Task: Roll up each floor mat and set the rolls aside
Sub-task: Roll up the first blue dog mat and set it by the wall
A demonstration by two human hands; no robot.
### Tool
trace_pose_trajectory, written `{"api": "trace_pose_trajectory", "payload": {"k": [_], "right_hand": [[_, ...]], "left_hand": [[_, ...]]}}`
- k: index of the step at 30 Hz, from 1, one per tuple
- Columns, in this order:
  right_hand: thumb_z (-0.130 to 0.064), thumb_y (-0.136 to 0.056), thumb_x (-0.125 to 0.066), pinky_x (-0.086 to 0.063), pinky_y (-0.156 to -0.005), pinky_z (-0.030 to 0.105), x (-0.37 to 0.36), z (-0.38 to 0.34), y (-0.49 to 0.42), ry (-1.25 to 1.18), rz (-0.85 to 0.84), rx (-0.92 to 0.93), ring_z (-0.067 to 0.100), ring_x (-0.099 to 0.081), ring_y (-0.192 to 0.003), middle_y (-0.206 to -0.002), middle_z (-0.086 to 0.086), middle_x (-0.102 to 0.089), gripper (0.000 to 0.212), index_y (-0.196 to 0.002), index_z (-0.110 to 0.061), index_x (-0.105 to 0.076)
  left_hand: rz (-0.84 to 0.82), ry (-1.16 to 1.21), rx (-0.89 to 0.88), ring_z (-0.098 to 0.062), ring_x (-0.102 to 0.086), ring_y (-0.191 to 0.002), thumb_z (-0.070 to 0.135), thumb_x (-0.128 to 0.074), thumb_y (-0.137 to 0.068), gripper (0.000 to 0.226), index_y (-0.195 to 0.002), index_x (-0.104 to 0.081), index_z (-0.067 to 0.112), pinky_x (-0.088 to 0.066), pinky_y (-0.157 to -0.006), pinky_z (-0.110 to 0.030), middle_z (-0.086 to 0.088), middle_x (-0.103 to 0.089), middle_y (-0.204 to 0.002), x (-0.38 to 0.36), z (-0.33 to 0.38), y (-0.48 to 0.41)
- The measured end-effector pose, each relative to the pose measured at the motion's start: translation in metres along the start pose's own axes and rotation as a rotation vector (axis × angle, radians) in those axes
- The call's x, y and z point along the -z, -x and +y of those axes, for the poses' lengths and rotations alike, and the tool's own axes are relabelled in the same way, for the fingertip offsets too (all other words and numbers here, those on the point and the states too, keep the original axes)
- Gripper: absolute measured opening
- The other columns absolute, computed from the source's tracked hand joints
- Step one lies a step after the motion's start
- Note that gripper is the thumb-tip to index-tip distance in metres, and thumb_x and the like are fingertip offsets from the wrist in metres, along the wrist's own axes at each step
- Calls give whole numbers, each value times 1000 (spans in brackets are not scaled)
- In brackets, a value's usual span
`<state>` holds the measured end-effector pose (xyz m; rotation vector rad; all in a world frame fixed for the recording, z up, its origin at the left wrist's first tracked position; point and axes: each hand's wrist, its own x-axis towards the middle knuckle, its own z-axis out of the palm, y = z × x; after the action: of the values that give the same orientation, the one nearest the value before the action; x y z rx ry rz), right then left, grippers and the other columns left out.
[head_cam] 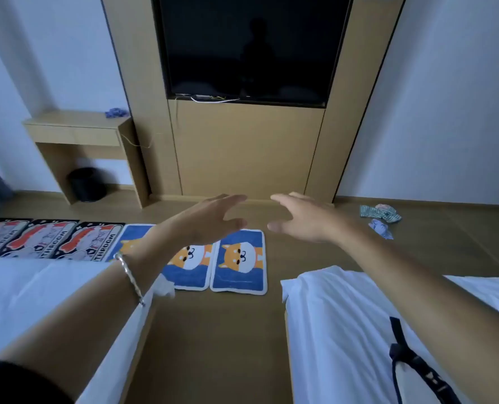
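Several floor mats lie flat in a row on the wooden floor. The rightmost blue dog mat [240, 262] is in full view. A second blue dog mat [192, 265] and a third blue mat [131, 236] are partly hidden behind my left arm. Further left lie three dark mats with "BATHROOM" lettering [95, 242] [42, 236] [0, 233]. My left hand [213, 218] and my right hand [297, 218] are stretched out in front of me, above the mats, fingers apart, palms facing each other, holding nothing.
Two white beds flank a floor aisle, one at the left [38, 290] and one at the right [359, 330]. A wooden TV panel [242, 150] stands ahead, a desk [76, 126] with a black bin [86, 185] at left. Crumpled cloths [381, 214] lie at right.
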<state>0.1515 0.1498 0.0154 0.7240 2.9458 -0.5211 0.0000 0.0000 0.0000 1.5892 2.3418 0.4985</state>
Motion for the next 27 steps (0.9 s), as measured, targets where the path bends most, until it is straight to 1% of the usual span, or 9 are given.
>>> {"api": "trace_pose_trajectory", "payload": {"k": [2,5,8,12,17,21,25,27], "right_hand": [[-52,-93,-50,-33,-92,34,4,-4,-27,0,0,-34,16,-33,-136,-152,-8,-26,68,-150,-30,-20],[-52,-93,-50,-35,-97,36,4,-12,-72,17,-31,-90,16,-33,-136,-152,-7,-26,68,-150,-30,-21],[-49,-93,-50,-35,-101,37,-3,-23,-112,2,-45,-99,16,-31,-138,-154,-8,-23,67,-150,-29,-20],[-49,-94,-48,-35,-99,35,-8,-29,-147,8,-95,-115,15,-31,-138,-154,-9,-22,66,-151,-30,-19],[-49,-94,-49,-34,-102,36,-2,-23,-181,-1,-66,-139,15,-29,-139,-156,-8,-19,67,-151,-29,-20],[-49,-94,-49,-35,-101,36,-2,-11,-201,-4,-82,-145,15,-30,-139,-156,-9,-19,67,-151,-30,-19],[-50,-94,-49,-34,-102,36,4,2,-230,-2,-91,-128,15,-29,-140,-157,-8,-18,69,-151,-29,-18],[-51,-94,-49,-36,-101,37,7,9,-250,1,-86,-104,16,-31,-139,-156,-7,-20,69,-151,-29,-18]], "left_hand": [[-18,14,-23,-16,-34,-135,44,-44,-96,59,-148,-20,32,-28,-107,-34,7,-30,-151,8,-18,-23],[-47,24,-23,-16,-34,-135,45,-44,-96,59,-148,-20,32,-29,-107,-34,7,-30,-151,18,-51,-59],[-56,31,-32,-16,-32,-136,45,-44,-96,59,-148,-21,30,-27,-109,-34,7,-28,-152,25,-84,-87],[-97,41,-28,-16,-28,-139,44,-43,-97,58,-149,-21,30,-24,-110,-34,7,-25,-154,31,-117,-112],[-104,53,-40,-15,-28,-138,44,-43,-97,58,-148,-21,32,-25,-110,-34,7,-27,-153,36,-138,-143],[-130,45,-50,-14,-27,-139,44,-43,-97,58,-148,-21,32,-24,-109,-33,7,-26,-154,35,-141,-166],[-125,41,-20,-14,-31,-136,46,-43,-96,57,-148,-21,35,-27,-104,-30,11,-26,-153,38,-146,-193],[-109,24,2,-14,-33,-135,46,-43,-96,57,-148,-21,35,-27,-102,-30,10,-28,-152,44,-151,-209]]}}
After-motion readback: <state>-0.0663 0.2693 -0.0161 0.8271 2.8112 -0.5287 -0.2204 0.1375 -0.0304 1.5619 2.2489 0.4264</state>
